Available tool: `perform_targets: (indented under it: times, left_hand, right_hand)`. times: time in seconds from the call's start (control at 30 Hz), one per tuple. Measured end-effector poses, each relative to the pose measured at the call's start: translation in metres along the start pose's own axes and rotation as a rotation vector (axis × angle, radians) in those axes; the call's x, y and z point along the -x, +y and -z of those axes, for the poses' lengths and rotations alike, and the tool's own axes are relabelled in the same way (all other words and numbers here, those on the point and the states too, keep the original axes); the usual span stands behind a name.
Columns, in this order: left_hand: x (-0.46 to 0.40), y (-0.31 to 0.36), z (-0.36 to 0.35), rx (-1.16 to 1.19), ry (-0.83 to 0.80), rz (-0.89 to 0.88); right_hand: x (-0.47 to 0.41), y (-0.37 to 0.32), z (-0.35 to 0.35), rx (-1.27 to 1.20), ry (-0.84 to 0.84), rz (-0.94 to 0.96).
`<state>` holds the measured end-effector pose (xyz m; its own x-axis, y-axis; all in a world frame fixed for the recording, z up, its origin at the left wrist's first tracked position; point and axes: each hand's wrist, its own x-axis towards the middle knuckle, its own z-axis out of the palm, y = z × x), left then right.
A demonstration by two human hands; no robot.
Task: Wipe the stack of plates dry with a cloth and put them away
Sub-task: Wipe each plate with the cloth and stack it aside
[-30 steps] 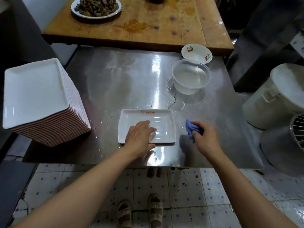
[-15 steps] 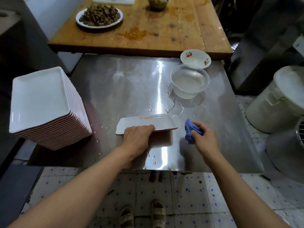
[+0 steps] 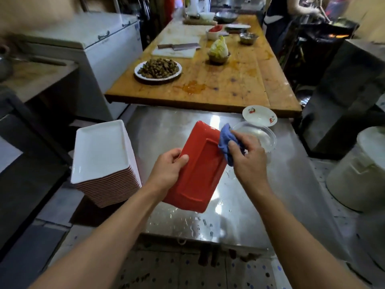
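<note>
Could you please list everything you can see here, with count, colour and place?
plate: one, red underside showing, held tilted above the steel table
cloth: one, blue, on the plate's right edge
plate stack: one, white, table's left
steel table: one, silver, wet
clear tub: one, behind the right hand
small bowl: one, white with red print
wooden table: one, brown, beyond
food plate: one, white, on it
left hand: grip on plate
right hand: grip on cloth

No text can be read; the freezer [image 3: 108,38] front perhaps carries a label, too blurred.
</note>
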<state>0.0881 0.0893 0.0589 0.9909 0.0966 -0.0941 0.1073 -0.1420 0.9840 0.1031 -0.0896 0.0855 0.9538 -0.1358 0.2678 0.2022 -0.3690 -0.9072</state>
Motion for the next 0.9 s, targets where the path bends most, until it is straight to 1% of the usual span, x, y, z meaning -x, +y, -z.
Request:
perform_targets:
  times: [0.07, 0.2, 0.27, 0.33, 0.47, 0.57, 0.63, 0.73, 0.9]
  left_hand:
    - [0.006, 0.005, 0.006, 0.079, -0.012, 0.002]
    - [0.018, 0.014, 0.016, 0.218, -0.057, -0.029]
    - [0.023, 0.020, 0.019, 0.261, -0.065, -0.033]
    - [0.027, 0.026, 0.020, 0.314, -0.051, -0.017]
    - [0.035, 0.033, 0.017, 0.395, -0.007, 0.014]
    - [0.037, 0.038, 0.016, 0.449, 0.023, 0.022]
    - [0.037, 0.042, 0.018, 0.462, 0.033, 0.017]
    - [0.036, 0.046, 0.018, 0.473, 0.039, 0.010]
    - [0.027, 0.050, 0.007, 0.617, 0.093, 0.026]
  right_hand:
    - [-0.006, -0.019, -0.011, 0.065, 0.003, 0.154]
    - [-0.009, -0.044, -0.028, 0.278, -0.067, 0.426]
    - [-0.008, -0.050, -0.035, 0.359, -0.118, 0.507]
    - [-0.008, -0.052, -0.039, 0.431, -0.143, 0.531]
    - [-0.010, -0.047, -0.038, 0.589, -0.130, 0.517]
    - [-0.012, -0.038, -0.025, 0.615, -0.068, 0.472]
    - [-0.013, -0.031, -0.016, 0.561, -0.034, 0.395]
    - [-0.015, -0.028, -0.011, 0.372, -0.067, 0.225]
    - [-0.007, -0.037, -0.020, 0.143, -0.009, -0.003]
